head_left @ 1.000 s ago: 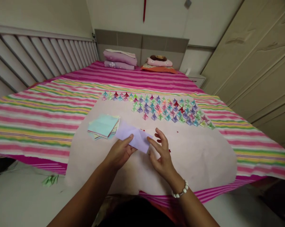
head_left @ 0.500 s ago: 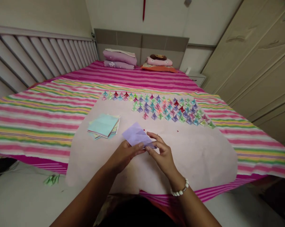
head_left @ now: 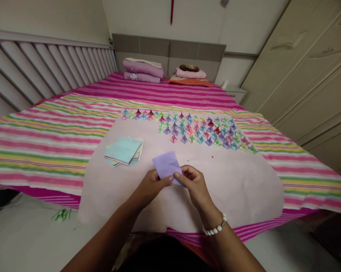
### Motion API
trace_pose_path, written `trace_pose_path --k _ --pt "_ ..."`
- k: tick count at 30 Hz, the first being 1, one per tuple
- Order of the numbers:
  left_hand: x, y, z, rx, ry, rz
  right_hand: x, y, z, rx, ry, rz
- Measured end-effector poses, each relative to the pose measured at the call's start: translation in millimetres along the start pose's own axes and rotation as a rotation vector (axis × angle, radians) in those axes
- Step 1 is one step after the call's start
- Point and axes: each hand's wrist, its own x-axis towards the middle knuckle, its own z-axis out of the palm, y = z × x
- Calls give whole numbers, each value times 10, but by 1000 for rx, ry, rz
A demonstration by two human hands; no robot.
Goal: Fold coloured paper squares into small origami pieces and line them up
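Observation:
A square of purple origami paper (head_left: 167,164) is held up between my two hands, with faint creases showing across it. My left hand (head_left: 153,184) pinches its lower left edge, thumb in front and fingers behind. At the lower right edge my right hand (head_left: 192,182) grips it the same way, its thumb close to the left thumb. Left of the hands lies a stack of coloured paper squares (head_left: 123,149), light blue on top. Beyond the hands stand rows of small folded paper pieces (head_left: 198,130) in many colours.
A pale board or sheet (head_left: 244,185) lies under the work on the striped bedspread (head_left: 40,147). Tiny red scraps (head_left: 212,156) dot it. Folded bedding (head_left: 143,70) sits by the headboard (head_left: 147,47). A green folded paper piece (head_left: 62,215) lies on the floor at left.
The purple paper has turned and now shows as a smaller square, tilted upright. My right fingers, spread along its right side before, have curled behind it, with the thumb pressing in front.

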Motion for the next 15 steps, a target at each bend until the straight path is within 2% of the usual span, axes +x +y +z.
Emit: trace_pose_path --k 2,4,6,8,11,15 --pt "15 4 4 -27 49 41 0 27 2 53 20 27" --pt "38 1 3 -56 151 82 1 50 19 108 40 36" --pt "61 -9 -3 -81 256 131 4 54 45 129 27 47" --pt "73 -28 -10 -102 302 195 8 36 71 147 0 48" --pt "59 -61 -21 -34 254 258 15 -8 97 203 -29 33" --pt "17 -89 -41 179 157 329 9 -24 107 216 -13 20"
